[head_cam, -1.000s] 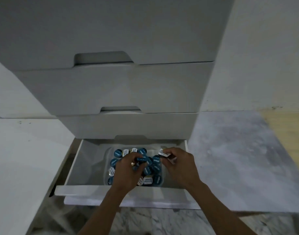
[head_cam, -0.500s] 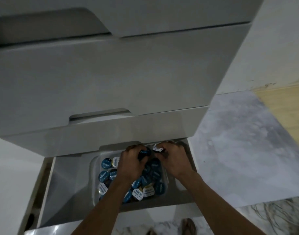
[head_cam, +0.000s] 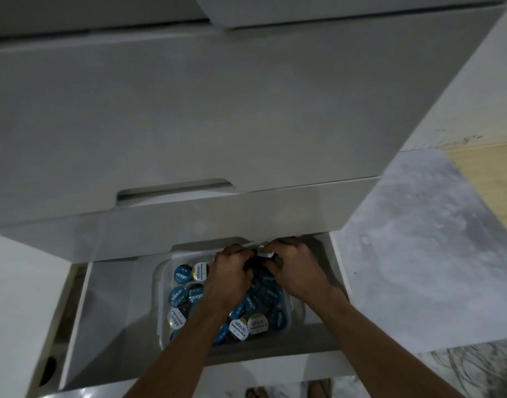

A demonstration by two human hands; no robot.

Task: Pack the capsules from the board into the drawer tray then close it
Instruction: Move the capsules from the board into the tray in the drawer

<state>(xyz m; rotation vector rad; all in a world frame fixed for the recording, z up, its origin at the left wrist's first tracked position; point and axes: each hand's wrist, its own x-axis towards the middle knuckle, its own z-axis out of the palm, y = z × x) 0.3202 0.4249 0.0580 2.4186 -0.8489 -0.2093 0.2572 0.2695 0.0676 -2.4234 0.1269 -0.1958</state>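
Observation:
The bottom drawer (head_cam: pixel 108 326) of a white cabinet stands pulled out. Inside it sits a clear plastic tray (head_cam: pixel 158 285) filled with several blue and white capsules (head_cam: pixel 181 297). Both my hands reach over the tray's far end, close together. My right hand (head_cam: pixel 293 268) pinches a white-topped capsule (head_cam: pixel 265 254) at its fingertips. My left hand (head_cam: pixel 232 272) has its fingers curled down among dark capsules at the tray's back; what they hold is hidden. The board is out of view.
The closed upper drawers (head_cam: pixel 189 124) overhang the back of the open drawer, just above my knuckles. A white panel (head_cam: pixel 14 297) stands at the left. Marbled floor (head_cam: pixel 418 254) lies to the right, and sandalled feet (head_cam: pixel 286 390) show below the drawer front.
The view has moved closer and tilted down over the drawer. Both hands have shifted from the tray's middle to its far end, the right still pinching the white-topped capsule.

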